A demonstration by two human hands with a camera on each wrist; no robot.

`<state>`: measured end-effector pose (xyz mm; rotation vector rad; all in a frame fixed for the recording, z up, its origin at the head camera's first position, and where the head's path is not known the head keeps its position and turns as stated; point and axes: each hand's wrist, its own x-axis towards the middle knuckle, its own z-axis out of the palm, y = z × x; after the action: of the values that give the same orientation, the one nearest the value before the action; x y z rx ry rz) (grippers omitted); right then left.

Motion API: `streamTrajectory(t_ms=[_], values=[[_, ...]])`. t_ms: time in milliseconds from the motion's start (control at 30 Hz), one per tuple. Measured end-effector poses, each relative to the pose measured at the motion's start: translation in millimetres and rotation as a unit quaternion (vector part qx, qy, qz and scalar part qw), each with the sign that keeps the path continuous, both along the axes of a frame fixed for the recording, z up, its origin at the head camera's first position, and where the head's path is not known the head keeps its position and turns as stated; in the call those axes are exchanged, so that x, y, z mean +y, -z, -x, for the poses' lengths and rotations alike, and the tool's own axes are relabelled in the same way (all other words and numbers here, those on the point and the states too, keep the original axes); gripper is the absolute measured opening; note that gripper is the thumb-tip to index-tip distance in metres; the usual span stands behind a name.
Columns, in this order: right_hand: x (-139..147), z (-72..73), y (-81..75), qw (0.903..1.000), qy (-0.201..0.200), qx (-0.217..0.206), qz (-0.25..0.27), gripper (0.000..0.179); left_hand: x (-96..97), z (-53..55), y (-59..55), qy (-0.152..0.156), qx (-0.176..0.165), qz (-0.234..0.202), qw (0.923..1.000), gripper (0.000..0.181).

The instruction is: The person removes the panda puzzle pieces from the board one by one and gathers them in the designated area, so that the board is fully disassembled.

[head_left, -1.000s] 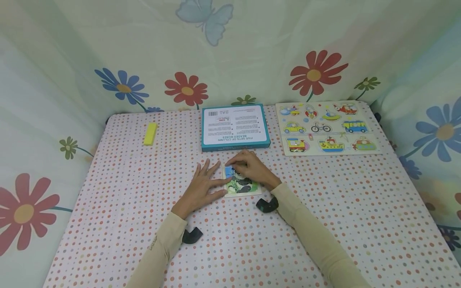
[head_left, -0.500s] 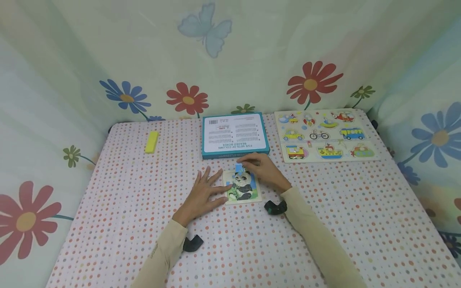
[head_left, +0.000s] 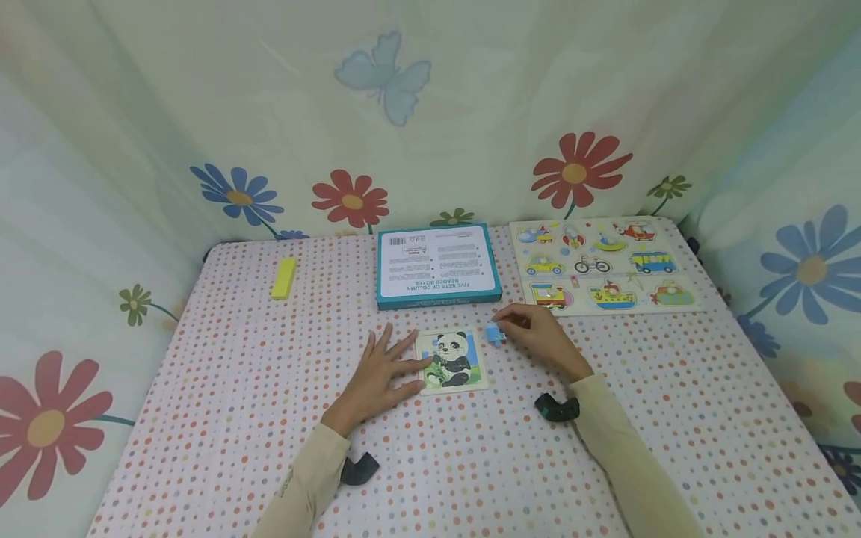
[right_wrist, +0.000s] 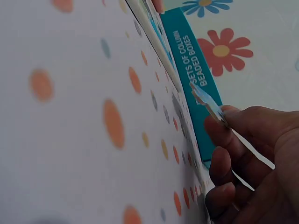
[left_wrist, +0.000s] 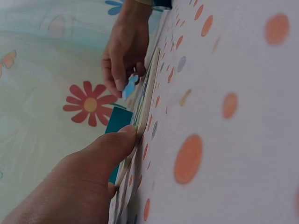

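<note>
A small square panda jigsaw puzzle (head_left: 452, 366) lies in its pale frame on the table. My left hand (head_left: 374, 379) is spread at its left side, with index finger and thumb touching the frame. In the left wrist view that thumb rests on the frame's edge. Right of the puzzle, my right hand (head_left: 543, 342) pinches a light blue jigsaw piece (head_left: 495, 333) between thumb and fingertips. The right wrist view shows this piece (right_wrist: 206, 101) tilted, held above the tablecloth. At the puzzle's upper left, a pale gap in the picture shows.
Behind the puzzle lies a teal and white box (head_left: 439, 267). A wooden board of vehicle pieces (head_left: 608, 265) is at the back right, and a yellow block (head_left: 284, 279) at the back left. A dotted cloth (head_left: 430, 463) covers the table; flowered curtains surround it.
My right hand has lifted the blue jigsaw piece off the puzzle's top and carried it to the right, uncovering the panda. The left hand stays at the frame. The head view has tilted up slightly.
</note>
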<state>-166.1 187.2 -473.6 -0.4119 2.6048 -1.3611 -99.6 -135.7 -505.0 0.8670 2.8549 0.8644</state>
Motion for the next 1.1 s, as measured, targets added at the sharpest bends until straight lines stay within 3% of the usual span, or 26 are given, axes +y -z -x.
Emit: streamTrajectory(t_ms=[233, 700, 933, 1100], values=[[5, -2.0, 0.9, 0.9992, 0.015, -0.011, -0.035, 0.015, -0.2, -1.2, -0.6, 0.002, -0.004, -0.010, 0.9999, 0.041], [5, -2.1, 7.3, 0.9968, 0.013, 0.027, -0.074, 0.010, 0.3, -1.7, 0.5, 0.001, -0.002, -0.007, 1.0000, 0.042], [-15, -2.9, 3.5, 0.9981, 0.005, 0.062, -0.002, 0.012, 1.0, -2.1, 0.5, -0.007, -0.014, 0.006, 0.9999, 0.041], [-47, -4.0, 1.5, 0.9968, -0.033, 0.060, 0.041, 0.015, 3.9, -0.1, -0.4, -0.003, -0.004, 0.010, 0.9999, 0.040]])
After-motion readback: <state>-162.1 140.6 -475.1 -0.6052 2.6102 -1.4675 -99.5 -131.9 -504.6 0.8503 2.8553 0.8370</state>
